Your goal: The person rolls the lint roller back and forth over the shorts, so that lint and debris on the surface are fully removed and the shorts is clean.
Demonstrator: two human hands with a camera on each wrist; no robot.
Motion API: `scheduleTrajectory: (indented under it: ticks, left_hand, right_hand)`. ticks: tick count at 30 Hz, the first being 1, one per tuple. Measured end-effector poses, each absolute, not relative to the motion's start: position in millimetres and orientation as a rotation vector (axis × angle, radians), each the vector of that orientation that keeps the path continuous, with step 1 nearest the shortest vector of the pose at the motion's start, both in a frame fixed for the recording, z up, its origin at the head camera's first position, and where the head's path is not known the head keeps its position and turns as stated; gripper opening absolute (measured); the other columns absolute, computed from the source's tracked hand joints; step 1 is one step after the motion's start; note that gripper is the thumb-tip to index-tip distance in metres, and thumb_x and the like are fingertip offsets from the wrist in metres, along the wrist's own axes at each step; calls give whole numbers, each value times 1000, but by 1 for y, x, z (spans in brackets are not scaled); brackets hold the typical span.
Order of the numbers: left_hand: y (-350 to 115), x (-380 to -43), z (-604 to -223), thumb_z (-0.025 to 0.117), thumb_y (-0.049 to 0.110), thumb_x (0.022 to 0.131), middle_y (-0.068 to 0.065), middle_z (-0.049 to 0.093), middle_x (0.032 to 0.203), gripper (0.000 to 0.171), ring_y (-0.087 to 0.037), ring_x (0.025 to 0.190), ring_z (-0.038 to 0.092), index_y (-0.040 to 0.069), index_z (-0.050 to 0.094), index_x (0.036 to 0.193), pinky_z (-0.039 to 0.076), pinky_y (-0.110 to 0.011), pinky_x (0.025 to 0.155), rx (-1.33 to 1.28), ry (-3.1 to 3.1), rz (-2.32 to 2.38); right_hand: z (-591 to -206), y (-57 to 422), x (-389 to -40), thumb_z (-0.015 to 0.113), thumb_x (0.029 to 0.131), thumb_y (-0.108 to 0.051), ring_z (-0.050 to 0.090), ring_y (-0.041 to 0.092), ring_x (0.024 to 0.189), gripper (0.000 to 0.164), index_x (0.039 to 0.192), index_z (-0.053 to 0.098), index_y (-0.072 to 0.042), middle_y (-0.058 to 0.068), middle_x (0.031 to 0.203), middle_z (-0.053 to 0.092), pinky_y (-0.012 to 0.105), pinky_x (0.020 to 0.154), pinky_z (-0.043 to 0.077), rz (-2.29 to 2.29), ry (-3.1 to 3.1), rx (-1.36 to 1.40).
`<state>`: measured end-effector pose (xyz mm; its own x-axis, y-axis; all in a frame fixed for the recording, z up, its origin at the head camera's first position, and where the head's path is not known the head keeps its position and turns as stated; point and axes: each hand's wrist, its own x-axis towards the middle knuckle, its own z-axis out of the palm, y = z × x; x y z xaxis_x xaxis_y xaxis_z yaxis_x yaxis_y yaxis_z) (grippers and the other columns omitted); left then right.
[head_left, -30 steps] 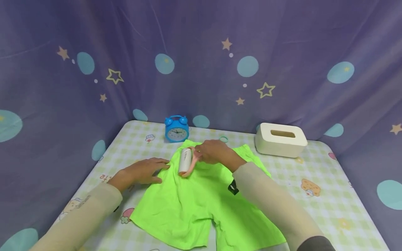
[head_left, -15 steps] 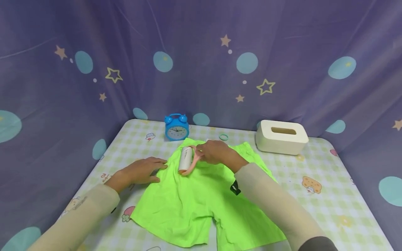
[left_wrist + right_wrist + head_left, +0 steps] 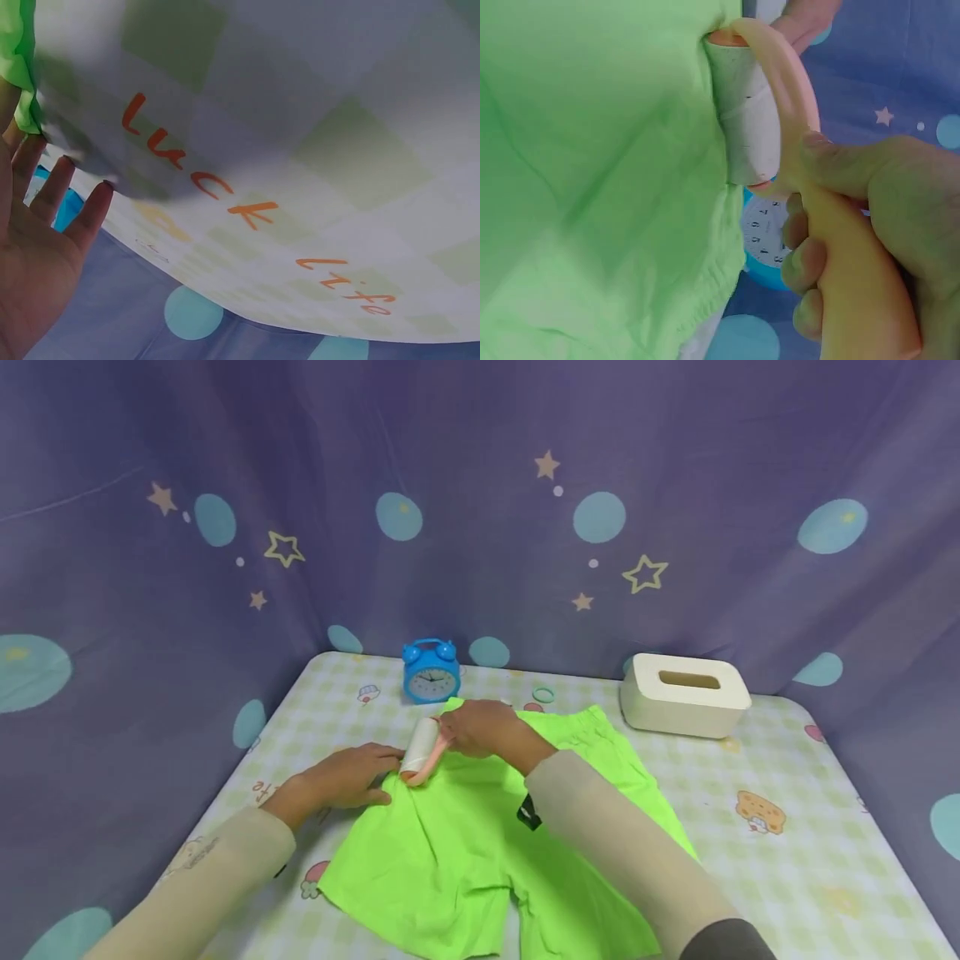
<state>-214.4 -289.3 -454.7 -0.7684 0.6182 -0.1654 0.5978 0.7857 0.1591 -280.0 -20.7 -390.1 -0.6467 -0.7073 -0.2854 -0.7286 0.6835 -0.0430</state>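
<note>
Bright green shorts (image 3: pixel 450 843) lie spread flat on the checked tablecloth, waistband toward the back. My right hand (image 3: pixel 483 727) grips the pink handle of a lint roller (image 3: pixel 422 747); in the right wrist view the fingers and thumb wrap around that handle (image 3: pixel 855 262). The roller's white cylinder (image 3: pixel 746 112) presses on the shorts near their upper left edge. My left hand (image 3: pixel 345 777) rests at the left edge of the shorts, fingertips close to the roller. In the left wrist view its fingers (image 3: pixel 90 214) are extended and spread, some touching the green fabric (image 3: pixel 16 52).
Behind the shorts stands a blue alarm clock (image 3: pixel 431 672). A green ring (image 3: pixel 543 694) lies at the back middle. The white tissue box (image 3: pixel 684 697) is at the back right. Purple curtains (image 3: pixel 480 510) hang around the table's back and sides.
The right hand has moved the lint roller left across the shorts, to their left edge beside the left hand. The left hand has stayed nearly in place.
</note>
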Motion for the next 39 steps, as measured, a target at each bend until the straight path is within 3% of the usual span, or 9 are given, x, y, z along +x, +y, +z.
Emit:
scheduleTrajectory:
  ticks: [5, 14, 18, 23, 29, 39]
  left_hand:
    - [-282, -218, -455, 75, 36, 92, -8, 52, 153, 50, -33, 139, 51, 14, 62, 135, 47, -50, 108, 983, 2786, 146]
    - [-296, -212, -462, 77, 36, 91, -9, 53, 152, 50, -34, 139, 51, 13, 63, 133, 47, -52, 108, 948, 2785, 183]
    - [-299, -209, -467, 76, 37, 92, -10, 53, 152, 59, -36, 139, 50, 10, 59, 142, 45, -56, 108, 913, 2769, 239]
    - [-302, -211, -469, 75, 43, 92, -7, 52, 153, 65, -34, 141, 48, 14, 57, 147, 43, -61, 108, 877, 2779, 277]
    - [-306, -215, -471, 74, 47, 91, -8, 55, 151, 62, -34, 141, 48, 16, 61, 144, 42, -63, 107, 871, 2781, 315]
    - [-312, -216, -479, 75, 48, 90, -10, 59, 147, 55, -35, 137, 52, 16, 70, 133, 45, -60, 101, 919, 2821, 322]
  right_hand:
    - [-396, -13, -281, 57, 104, -41, 64, 17, 91, 25, 122, 60, -25, -4, 100, 68, 37, 77, 54, 29, 2654, -1044]
    - [-415, -16, -281, 57, 104, -41, 61, 13, 80, 37, 137, 58, -24, -4, 96, 68, 32, 68, 49, -133, 2648, -1051]
    - [-418, -16, -280, 57, 104, -41, 56, 13, 77, 33, 132, 61, -24, -2, 88, 65, 32, 67, 44, -167, 2629, -1049]
    - [-418, -17, -277, 55, 105, -43, 60, 12, 78, 35, 132, 61, -23, -4, 94, 68, 31, 71, 49, -204, 2643, -1027]
    - [-419, -19, -275, 54, 105, -45, 66, 15, 83, 33, 127, 63, -22, -4, 100, 70, 33, 71, 53, -209, 2679, -1010]
    - [-439, -23, -262, 55, 104, -47, 63, 14, 73, 26, 107, 62, -21, -4, 82, 64, 30, 59, 47, -237, 2814, -1080]
